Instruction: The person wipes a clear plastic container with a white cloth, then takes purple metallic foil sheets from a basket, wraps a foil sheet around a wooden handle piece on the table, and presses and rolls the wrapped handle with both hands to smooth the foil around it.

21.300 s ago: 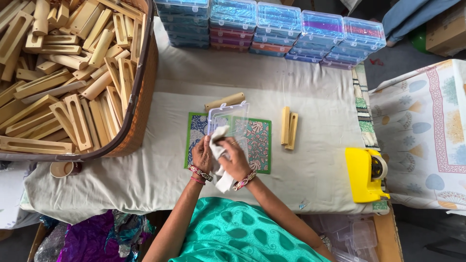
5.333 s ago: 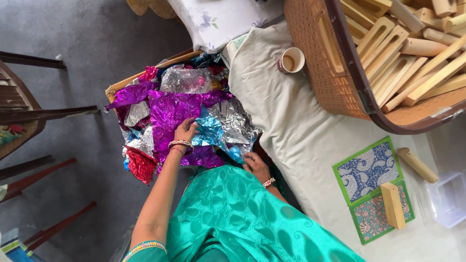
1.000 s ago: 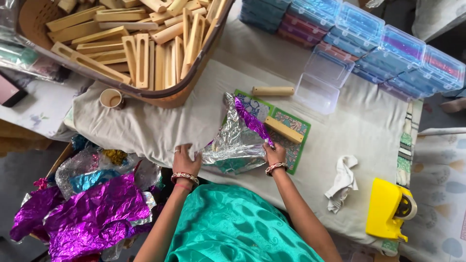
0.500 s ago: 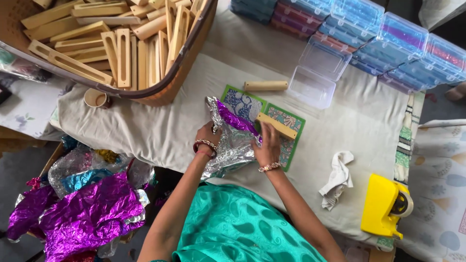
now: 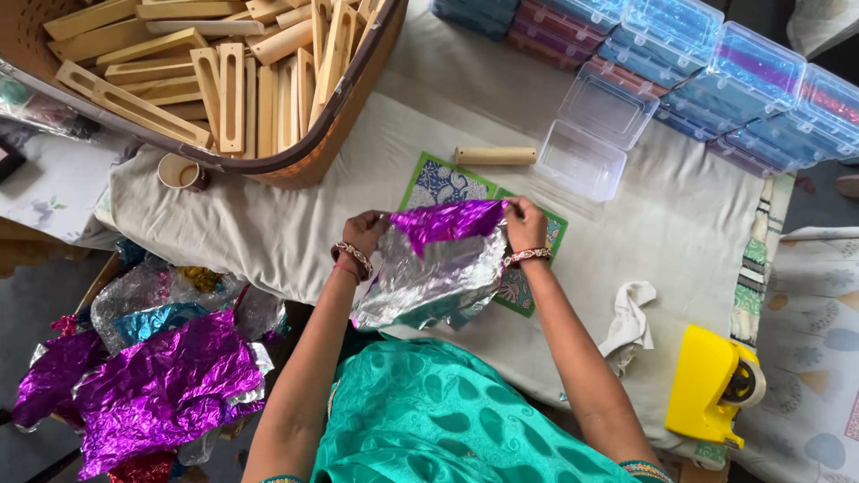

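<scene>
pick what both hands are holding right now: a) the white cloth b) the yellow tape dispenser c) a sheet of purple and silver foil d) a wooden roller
c, the left hand and the right hand each grip a top corner of the foil sheet, stretched over the green mat, while the wooden roller, tape dispenser and white cloth lie untouched.

I see bright, even daylight with soft shadows. Foil (image 5: 438, 268) between my fingers (image 5: 376, 224) glares silver. Focus is sharp there; the floor at lower left is dim and edges bend slightly.
</scene>
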